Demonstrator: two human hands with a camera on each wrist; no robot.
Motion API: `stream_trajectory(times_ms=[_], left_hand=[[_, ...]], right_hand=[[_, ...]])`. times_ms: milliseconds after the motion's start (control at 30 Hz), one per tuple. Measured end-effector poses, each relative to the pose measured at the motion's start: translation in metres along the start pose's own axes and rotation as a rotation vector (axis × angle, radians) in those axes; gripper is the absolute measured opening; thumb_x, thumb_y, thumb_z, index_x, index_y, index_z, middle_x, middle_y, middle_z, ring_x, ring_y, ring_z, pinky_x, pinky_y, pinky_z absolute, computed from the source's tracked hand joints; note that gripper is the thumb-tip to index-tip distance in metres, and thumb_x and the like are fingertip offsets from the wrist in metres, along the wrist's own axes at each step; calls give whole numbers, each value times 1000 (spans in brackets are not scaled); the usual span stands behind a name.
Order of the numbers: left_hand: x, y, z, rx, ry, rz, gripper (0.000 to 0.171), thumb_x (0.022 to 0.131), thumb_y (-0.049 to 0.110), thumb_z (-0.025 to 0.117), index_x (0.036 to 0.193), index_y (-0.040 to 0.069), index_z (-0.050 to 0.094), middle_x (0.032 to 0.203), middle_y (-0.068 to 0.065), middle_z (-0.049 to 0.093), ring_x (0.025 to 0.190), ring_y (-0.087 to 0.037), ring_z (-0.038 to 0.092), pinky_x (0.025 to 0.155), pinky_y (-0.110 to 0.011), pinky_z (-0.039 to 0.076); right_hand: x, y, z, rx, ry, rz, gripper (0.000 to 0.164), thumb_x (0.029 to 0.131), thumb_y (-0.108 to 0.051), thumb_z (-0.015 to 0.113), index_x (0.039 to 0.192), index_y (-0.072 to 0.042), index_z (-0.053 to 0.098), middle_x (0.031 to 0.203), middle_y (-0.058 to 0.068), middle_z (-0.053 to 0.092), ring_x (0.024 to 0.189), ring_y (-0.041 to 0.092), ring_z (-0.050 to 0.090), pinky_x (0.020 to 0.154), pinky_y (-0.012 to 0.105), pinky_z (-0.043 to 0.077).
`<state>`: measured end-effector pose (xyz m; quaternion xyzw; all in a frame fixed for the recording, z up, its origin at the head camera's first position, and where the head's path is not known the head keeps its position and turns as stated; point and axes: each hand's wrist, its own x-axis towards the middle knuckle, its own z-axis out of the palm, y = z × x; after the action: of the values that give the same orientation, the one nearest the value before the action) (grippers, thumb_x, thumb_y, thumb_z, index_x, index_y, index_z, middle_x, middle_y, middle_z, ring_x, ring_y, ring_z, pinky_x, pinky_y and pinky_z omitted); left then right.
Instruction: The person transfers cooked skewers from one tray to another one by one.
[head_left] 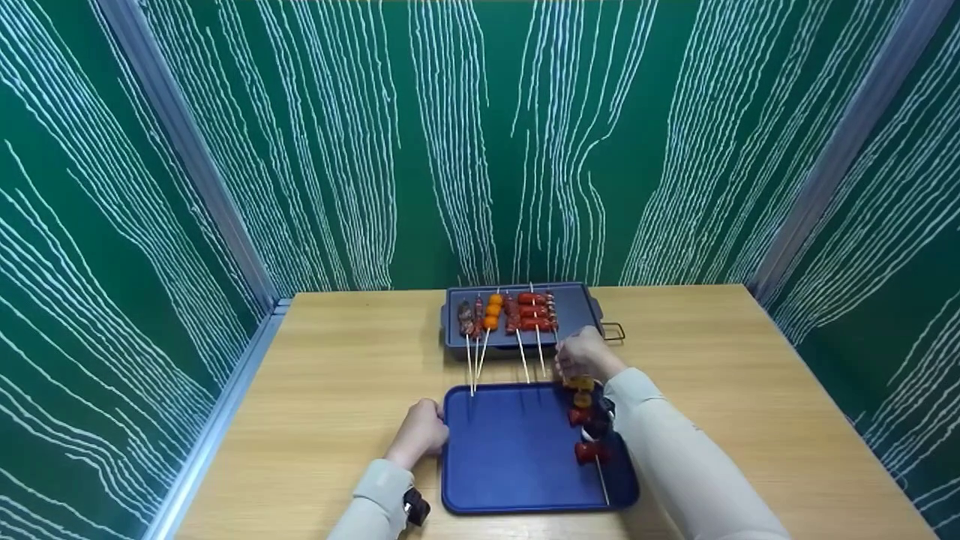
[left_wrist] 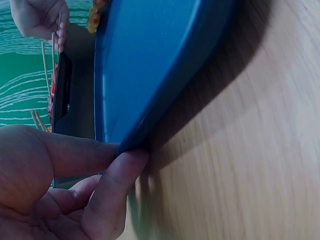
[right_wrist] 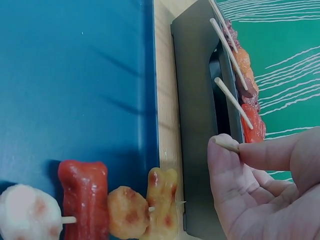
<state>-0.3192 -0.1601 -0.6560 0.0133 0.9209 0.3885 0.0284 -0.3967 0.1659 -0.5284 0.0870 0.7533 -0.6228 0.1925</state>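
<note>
My left hand (head_left: 421,430) pinches the left rim of a blue tray (head_left: 510,457) between thumb and finger, near its far corner. My right hand (head_left: 589,354) reaches over the tray's far right corner and pinches the stick end (right_wrist: 227,145) of a meat skewer (head_left: 551,306), the rightmost one on a dark grill (head_left: 576,304). Other skewers lie left of it, sticks towards me: red sausage pieces (head_left: 534,311), orange balls (head_left: 493,310) and dark meat (head_left: 466,318). On the tray's right side lies a mixed skewer (head_left: 592,452), partly hidden by my right forearm.
The grill stands just beyond the tray, with a wire handle (head_left: 615,331) on its right end. Several sticks overhang its front towards the tray. Green walls with white lines enclose the wooden table (head_left: 337,360) at the back and sides.
</note>
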Motion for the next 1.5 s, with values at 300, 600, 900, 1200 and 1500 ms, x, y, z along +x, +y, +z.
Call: stream_trajectory(times_ms=[300,600,900,1200,1500], left_hand=[[0,1,-1,2,-14,-24,32,71,-6,49,64,23,38,66,5,38,59,-15,42,50,-29,31],[3,-3,0,-25,-15,-32,32,71,-6,51,65,23,41,67,5,41,59,-15,45,50,-29,34],[0,1,-1,-54,-7,-20,32,72,-7,48,64,23,39,66,5,38,57,-14,42,47,-26,31],[4,-6,1,-8,-16,39,37,68,-6,44,57,27,32,57,13,26,50,-9,28,44,-26,21],[6,-9,3,2,-1,27,35,71,-5,48,60,25,35,61,8,34,53,-12,39,46,-28,28]], right_hand=[[-2,-6,1,14,41,10,16,88,15,47,90,2,58,67,6,62,56,17,62,59,33,59],[-6,-13,-1,21,49,3,16,89,15,46,89,3,55,67,8,60,57,19,61,58,35,58],[-11,-20,-8,-28,48,-34,14,91,14,49,89,2,56,69,7,64,59,17,66,59,33,60],[-15,-26,-13,-43,60,-26,11,93,12,53,100,6,61,68,5,65,59,16,68,64,34,63],[-24,-32,-15,-55,67,-38,15,96,9,54,109,9,60,71,7,67,62,17,71,69,37,66]])
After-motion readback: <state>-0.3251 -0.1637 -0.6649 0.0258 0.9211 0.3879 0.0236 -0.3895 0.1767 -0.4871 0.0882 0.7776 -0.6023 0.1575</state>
